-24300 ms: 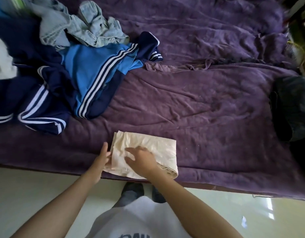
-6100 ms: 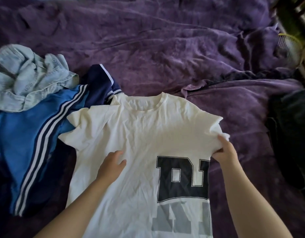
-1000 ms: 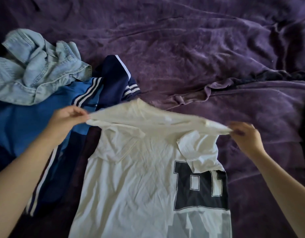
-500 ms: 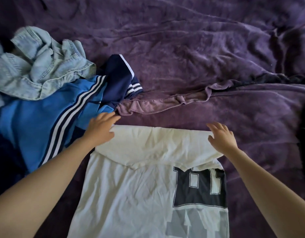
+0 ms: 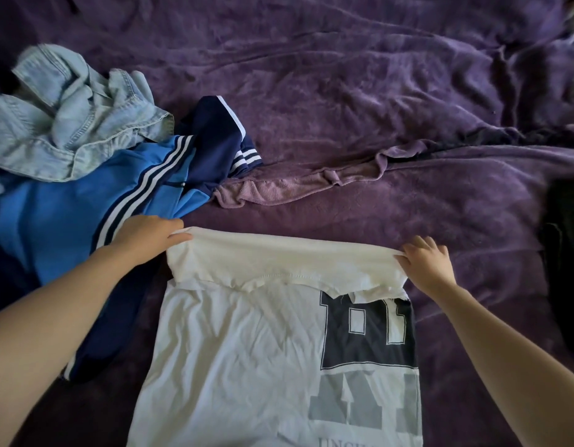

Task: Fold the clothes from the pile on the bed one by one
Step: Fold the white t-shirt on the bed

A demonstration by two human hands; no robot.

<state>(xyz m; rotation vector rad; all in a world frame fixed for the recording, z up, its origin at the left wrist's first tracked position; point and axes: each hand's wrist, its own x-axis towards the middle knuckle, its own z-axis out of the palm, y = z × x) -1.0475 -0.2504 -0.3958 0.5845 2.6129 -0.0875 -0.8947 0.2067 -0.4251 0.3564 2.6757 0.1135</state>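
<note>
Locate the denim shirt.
Head view, upper left: the denim shirt lies crumpled, overlapping the far edge of the blue striped jacket, beyond the left hand gripping the white T-shirt.

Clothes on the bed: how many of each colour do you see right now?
White T-shirt: 1
Light blue denim shirt: 1
Blue and navy striped jacket: 1
Total: 3
Dark heap at the right edge: too dim to identify, not counted.
</note>
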